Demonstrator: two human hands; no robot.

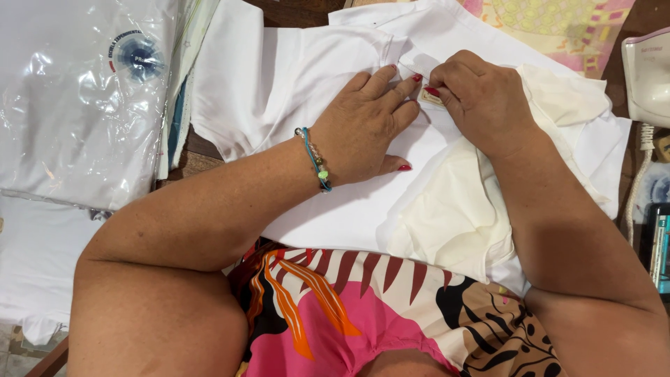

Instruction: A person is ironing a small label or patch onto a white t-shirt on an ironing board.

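A white shirt [293, 77] lies spread on the table in front of me. My left hand [363, 129] presses flat on it, fingers apart, a beaded bracelet at the wrist. My right hand [481, 101] pinches a small tan label [431, 97] against the shirt near its collar, right beside my left fingertips. A cream-coloured cloth [453, 209] lies on the shirt under my right forearm.
Clear plastic bags [77, 105] with folded white garments lie stacked at the left. A white appliance [648, 77] with a cord stands at the right edge. A pink and yellow patterned cloth [558, 24] lies at the top right. The brown wooden table [199, 153] shows between the piles.
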